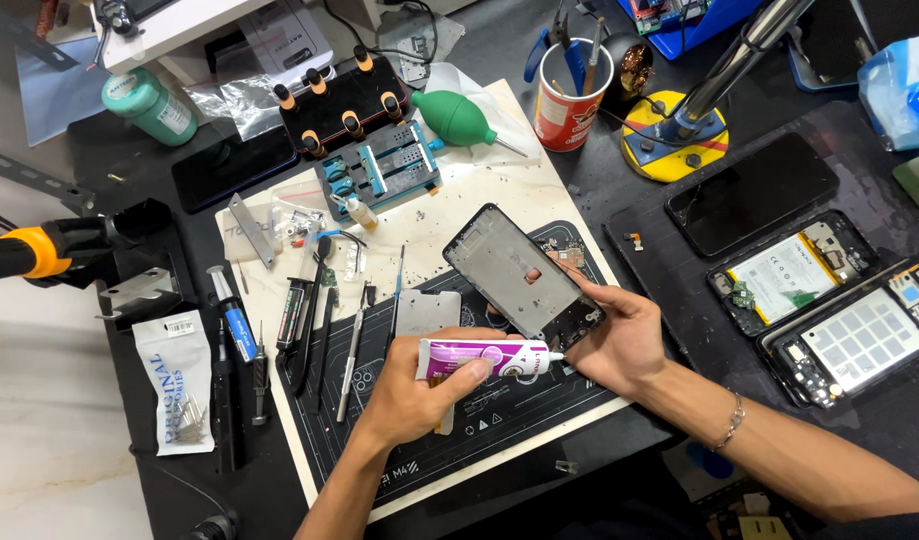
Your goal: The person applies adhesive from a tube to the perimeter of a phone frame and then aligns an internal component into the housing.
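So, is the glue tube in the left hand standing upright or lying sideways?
Sideways. The glue tube lies roughly level in the left hand, nozzle pointing right toward the phone frame held by the right hand.

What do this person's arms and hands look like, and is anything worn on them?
Both forearms are bare, with no sleeves in view and no gloves. The right hand has a thin silvery chain bracelet at the wrist. The left hand wears nothing that shows: no ring, watch or band.

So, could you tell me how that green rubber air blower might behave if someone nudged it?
The green air blower lies on its side, and its round bulb would likely roll. It looks hollow and soft, so probably light and squashy. Its thin nozzle would likely make it swing round rather than roll straight.
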